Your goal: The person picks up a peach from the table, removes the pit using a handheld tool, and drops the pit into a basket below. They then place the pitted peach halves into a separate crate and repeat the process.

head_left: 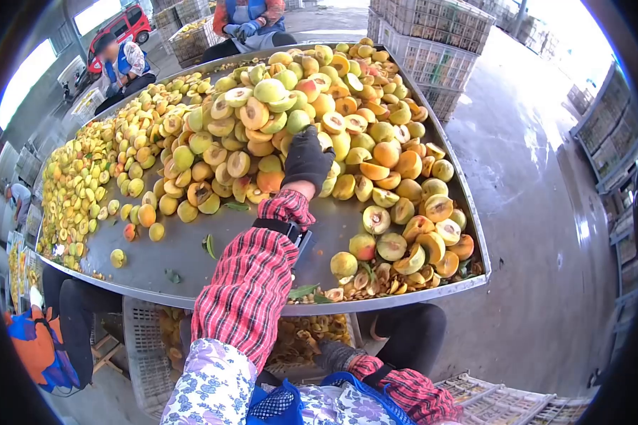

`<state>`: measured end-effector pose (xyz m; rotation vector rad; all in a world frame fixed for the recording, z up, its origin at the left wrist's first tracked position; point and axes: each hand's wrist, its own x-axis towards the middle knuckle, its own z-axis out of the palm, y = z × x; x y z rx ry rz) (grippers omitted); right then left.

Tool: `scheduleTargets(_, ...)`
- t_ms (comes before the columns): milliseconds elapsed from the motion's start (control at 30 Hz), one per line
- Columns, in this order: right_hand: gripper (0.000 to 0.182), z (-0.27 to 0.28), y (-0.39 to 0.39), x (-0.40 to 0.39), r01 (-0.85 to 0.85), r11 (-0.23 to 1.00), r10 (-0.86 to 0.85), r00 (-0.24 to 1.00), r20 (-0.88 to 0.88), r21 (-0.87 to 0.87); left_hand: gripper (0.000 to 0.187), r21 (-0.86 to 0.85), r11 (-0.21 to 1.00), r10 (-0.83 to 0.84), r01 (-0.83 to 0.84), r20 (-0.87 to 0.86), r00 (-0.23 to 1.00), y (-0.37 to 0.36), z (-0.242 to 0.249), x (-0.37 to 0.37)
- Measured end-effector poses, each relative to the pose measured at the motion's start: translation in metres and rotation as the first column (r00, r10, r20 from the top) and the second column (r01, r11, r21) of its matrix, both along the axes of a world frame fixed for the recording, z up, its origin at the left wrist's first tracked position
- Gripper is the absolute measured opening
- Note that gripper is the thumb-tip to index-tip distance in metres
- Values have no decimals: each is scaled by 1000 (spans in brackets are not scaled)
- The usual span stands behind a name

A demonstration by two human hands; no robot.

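My left hand (308, 157), in a black glove, reaches into a heap of yellow-green fruit, many pieces halved (254, 113). Its fingers are curled against the heap beside a green fruit (298, 122); whatever they grip is hidden. The fruit lies on a metal table (191, 248) with a raised rim. Below the table's near edge, my right hand (337, 355), in a dark grey glove, is low beside a crate (145, 354) holding fruit scraps (305, 336). Its fingers are too indistinct to make out.
Across the table sits a person in blue gloves (244, 30); another person (124, 67) is at the far left. An orange-and-blue-clad person (42, 347) is at the near left. Stacked crates (432, 49) stand behind the table, with more crates (489, 397) at lower right.
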<state>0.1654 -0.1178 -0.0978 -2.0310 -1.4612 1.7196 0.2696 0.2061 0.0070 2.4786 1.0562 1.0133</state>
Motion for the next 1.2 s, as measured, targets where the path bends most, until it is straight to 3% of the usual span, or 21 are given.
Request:
scheduleTargets(33, 48, 7, 1, 1, 6, 1000, -6, 1000, -16, 18, 55, 25, 999, -38, 36, 73, 997, 1, -6, 3)
scheduleTargets(133, 44, -5, 0, -5, 5, 997, -2, 999, -33, 78, 52, -259, 928, -161, 269, 374, 913, -7, -5, -7)
scheduleTargets(167, 43, -11, 0, -7, 2, 995, 1, 1000, -31, 99, 48, -241, 932, -160, 272, 401, 902, -11, -1, -13)
scheduleTargets(200, 41, -16, 0, -7, 40, 989, -37, 999, -25, 141, 47, -395, 844, -151, 363, 475, 867, -16, 3, -21)
scheduleTargets(267, 38, -21, -6, -6, 112, 974, -108, 994, -27, 199, 45, -643, 560, -61, 522, 596, 800, -36, 12, -51)
scheduleTargets(333, 32, 20, -8, 5, 243, 951, -233, 969, -78, 190, 45, -740, 450, -77, 500, 525, 848, -67, 42, -92)
scheduleTargets(400, 31, 48, -5, 14, 384, 923, -361, 891, -278, 34, 45, -823, 282, -50, 493, 500, 864, -88, 46, -135)
scheduleTargets(433, 31, 53, -6, 14, 434, 899, -422, 831, -362, -53, 44, -797, 278, -37, 536, 548, 835, -97, 40, -158)
scheduleTargets(500, 28, 46, -6, 7, 466, 884, -418, 810, -411, 20, 42, -775, 249, 34, 581, 606, 795, -125, 38, -196)
scheduleTargets(533, 26, 44, -5, 3, 483, 874, -414, 800, -434, 56, 40, -814, 242, 39, 528, 552, 833, -136, 39, -213)
scheduleTargets(600, 20, 70, -1, -1, 539, 838, -484, 662, -573, -84, 37, -847, 273, 101, 456, 497, 862, -165, 32, -236)
scheduleTargets(700, 15, 80, -2, -6, 562, 779, -561, 427, -709, -278, 36, -925, 179, 94, 335, 355, 930, -198, 17, -259)
scheduleTargets(800, 23, 83, -4, -19, 593, 736, -600, 349, -720, -326, 35, -823, 386, -47, 417, 434, 900, -230, -25, -266)
scheduleTargets(833, 28, 76, -3, -24, 619, 719, -635, 399, -661, -317, 31, -830, 411, -84, 376, 376, 923, -236, -29, -269)
scheduleTargets(933, 31, 68, -6, -26, 607, 731, -620, 399, -676, -312, 31, -812, 461, -141, 358, 331, 933, -245, -43, -277)
scheduleTargets(967, 32, 71, -7, -27, 616, 716, -619, 342, -707, -329, 38, -775, 529, -212, 347, 275, 938, -244, -42, -278)
scheduleTargets(1067, 32, 73, -6, -31, 653, 667, -650, 276, -708, -359, 43, -688, 600, -199, 408, 366, 909, -245, -45, -274)
scheduleTargets(1100, 32, 76, -6, -31, 653, 642, -657, 198, -727, -402, 42, -710, 553, -112, 436, 455, 884, -246, -39, -271)
scheduleTargets(1200, 28, 81, -8, -35, 631, 648, -669, 207, -713, -425, 39, -777, 383, 165, 500, 590, 790, -247, -23, -267)
